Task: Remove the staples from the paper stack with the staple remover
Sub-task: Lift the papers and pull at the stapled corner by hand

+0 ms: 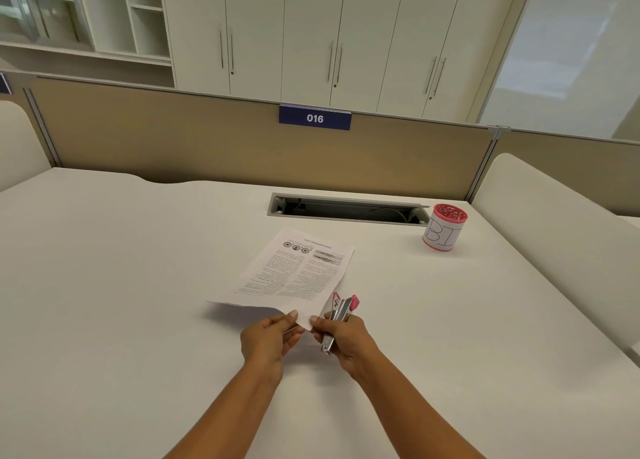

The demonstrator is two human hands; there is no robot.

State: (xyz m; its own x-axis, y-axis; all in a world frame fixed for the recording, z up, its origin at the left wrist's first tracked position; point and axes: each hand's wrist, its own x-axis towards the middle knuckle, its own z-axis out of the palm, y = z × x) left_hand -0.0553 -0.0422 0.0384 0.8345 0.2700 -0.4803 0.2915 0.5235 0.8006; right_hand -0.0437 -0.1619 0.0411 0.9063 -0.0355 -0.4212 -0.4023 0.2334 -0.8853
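Our left hand (272,339) pinches the near corner of the paper stack (298,271) at the tabletop's (138,285) middle. Our right hand (348,342) grips the staple remover (341,315) beside that corner. We see no pulled staple, so the job looks just begun.

The paper's (294,271) near corner is covered by fingers of the left hand (266,341) and right hand (346,344); whether a staple sits there cannot be told. Its print is too small to read. The remover's (341,311) middle is hidden inside the right hand's grip. Both forearms and the worktop (121,285) run off the bottom edge. A blue sign (3,84) is cut by the left edge.
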